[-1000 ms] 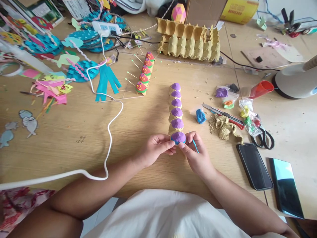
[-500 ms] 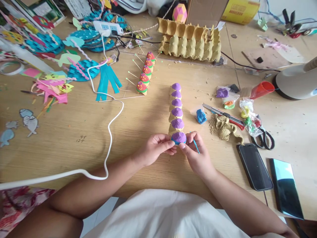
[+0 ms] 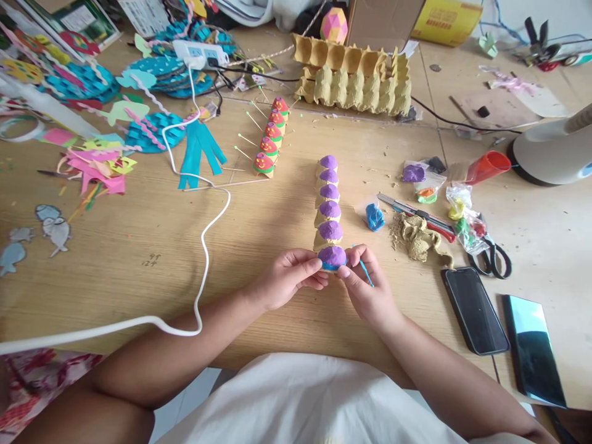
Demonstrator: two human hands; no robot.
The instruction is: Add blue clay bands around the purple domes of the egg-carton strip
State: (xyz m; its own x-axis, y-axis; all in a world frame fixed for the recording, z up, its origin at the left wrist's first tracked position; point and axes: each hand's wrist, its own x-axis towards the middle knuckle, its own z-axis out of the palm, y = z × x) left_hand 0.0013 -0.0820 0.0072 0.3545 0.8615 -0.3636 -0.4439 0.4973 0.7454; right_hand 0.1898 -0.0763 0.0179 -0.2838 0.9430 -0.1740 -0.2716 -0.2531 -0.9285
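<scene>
An egg-carton strip (image 3: 330,211) with several purple-topped bumps lies lengthwise in front of me. Its nearest bump carries a blue band below the purple. My left hand (image 3: 296,277) pinches that end from the left, thumb at the blue band. On the other side my right hand (image 3: 367,283) grips the same end with its thumb, and a thin blue strand (image 3: 365,272) hangs between its fingers. A lump of blue clay (image 3: 375,217) lies to the right of the strip. Beyond, to the left, stands a finished-looking red and green strip (image 3: 269,145) with faces and pins.
Right of the strip are a utility knife (image 3: 416,213), carton scraps (image 3: 419,240), scissors (image 3: 497,259) and two phones (image 3: 476,311). A white cable (image 3: 203,246) crosses the left side. Egg cartons (image 3: 354,86) lie at the back; a grey appliance (image 3: 550,151) stands right.
My left thumb has shifted slightly left, and more of the blue band shows at the near end. Both hands otherwise keep their places.
</scene>
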